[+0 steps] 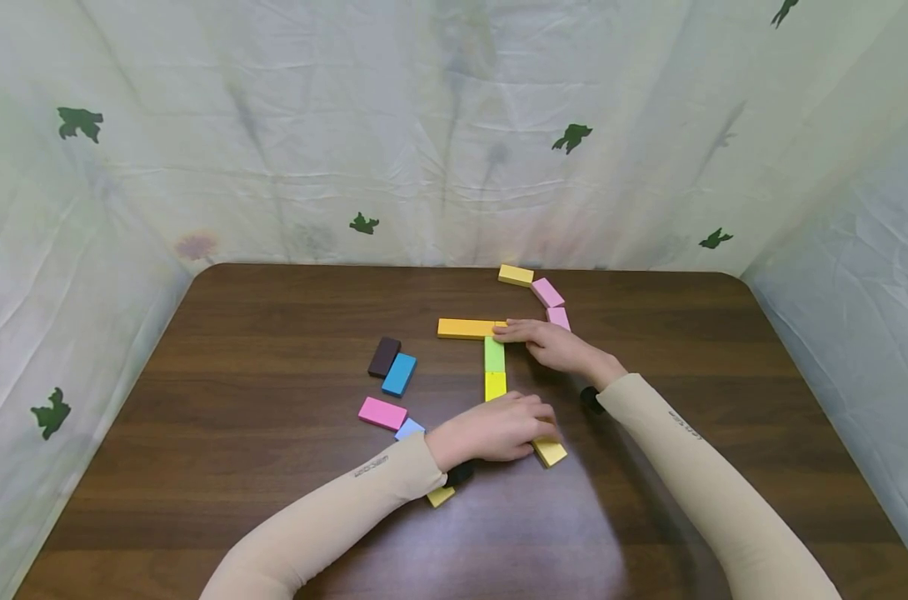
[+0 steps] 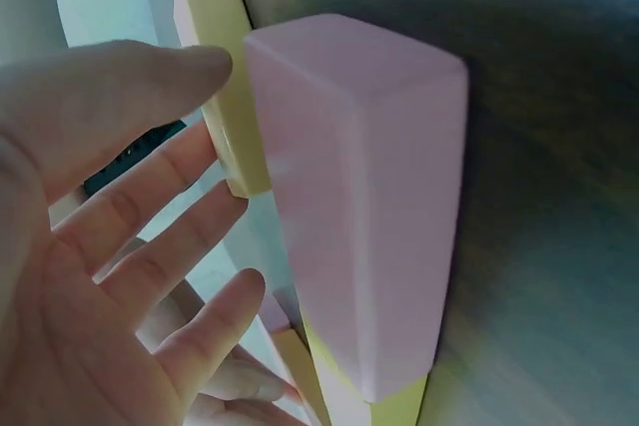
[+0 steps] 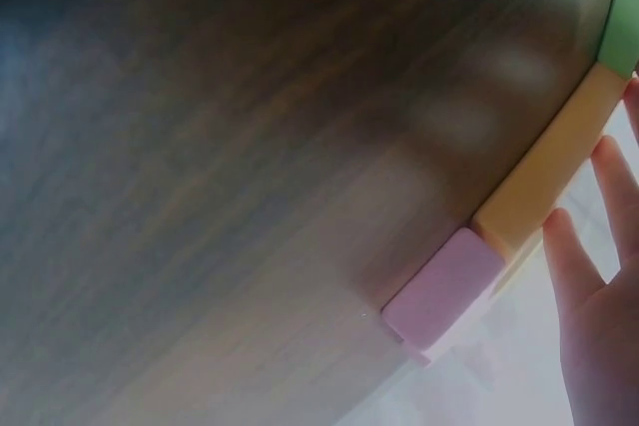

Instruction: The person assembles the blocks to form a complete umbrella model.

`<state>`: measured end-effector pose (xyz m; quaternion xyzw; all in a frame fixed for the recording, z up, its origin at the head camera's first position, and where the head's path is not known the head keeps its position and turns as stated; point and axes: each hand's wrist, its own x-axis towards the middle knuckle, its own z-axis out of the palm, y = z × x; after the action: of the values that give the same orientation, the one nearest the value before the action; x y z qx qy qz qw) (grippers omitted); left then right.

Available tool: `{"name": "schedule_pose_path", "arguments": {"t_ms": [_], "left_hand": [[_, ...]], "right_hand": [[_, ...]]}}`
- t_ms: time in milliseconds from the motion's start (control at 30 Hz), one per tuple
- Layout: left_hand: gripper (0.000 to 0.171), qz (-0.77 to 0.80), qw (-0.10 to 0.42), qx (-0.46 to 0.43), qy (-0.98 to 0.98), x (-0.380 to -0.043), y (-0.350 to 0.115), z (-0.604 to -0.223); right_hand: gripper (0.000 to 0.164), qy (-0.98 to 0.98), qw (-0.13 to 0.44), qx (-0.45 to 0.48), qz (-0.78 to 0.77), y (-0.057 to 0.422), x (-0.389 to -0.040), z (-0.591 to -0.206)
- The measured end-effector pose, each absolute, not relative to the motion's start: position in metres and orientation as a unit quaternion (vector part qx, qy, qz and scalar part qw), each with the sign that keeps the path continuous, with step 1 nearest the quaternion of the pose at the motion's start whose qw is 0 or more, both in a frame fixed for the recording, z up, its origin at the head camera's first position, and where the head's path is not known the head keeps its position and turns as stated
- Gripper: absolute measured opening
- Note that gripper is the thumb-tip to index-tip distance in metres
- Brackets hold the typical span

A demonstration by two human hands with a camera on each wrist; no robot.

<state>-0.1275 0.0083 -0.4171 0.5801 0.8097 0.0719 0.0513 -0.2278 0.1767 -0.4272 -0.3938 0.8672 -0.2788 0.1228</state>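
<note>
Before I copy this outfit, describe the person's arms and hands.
The left sleeve and right sleeve are long and cream, each with small dark lettering on the forearm, too small to read. A small black object shows at each wrist. The left hand and right hand are bare, without gloves.

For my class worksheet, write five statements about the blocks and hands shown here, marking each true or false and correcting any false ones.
1. The very dark block lies beside the bright blue block. True.
2. In the head view, the left hand appears higher than the right hand. False: the left hand appears lower.
3. The lime green block adjoins the bright yellow block. True.
4. The hot pink block lies right of the bright yellow block. False: it lies left of it.
5. The right hand is at an orange block. True.
</note>
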Motion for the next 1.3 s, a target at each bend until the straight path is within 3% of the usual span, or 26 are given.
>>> {"name": "schedule_pose_path", "arguments": {"t_ms": [400,733,1300], "left_hand": [[0.031,0.025,0.022,0.606,0.794,-0.130,0.013,-0.418],[0.035,0.060,0.008,0.629,0.775,-0.132,0.005,-0.419],[0.023,0.177,-0.007,0.593,0.785,-0.154,-0.025,-0.397]], "right_hand": [[0.048,0.870,0.121,-0.392,-0.275,0.176,-0.227,-0.426],[0.050,0.871,0.118,-0.392,-0.272,0.175,-0.226,-0.426],[0.058,0.869,0.110,-0.393,-0.281,0.177,-0.227,-0.429]]}}
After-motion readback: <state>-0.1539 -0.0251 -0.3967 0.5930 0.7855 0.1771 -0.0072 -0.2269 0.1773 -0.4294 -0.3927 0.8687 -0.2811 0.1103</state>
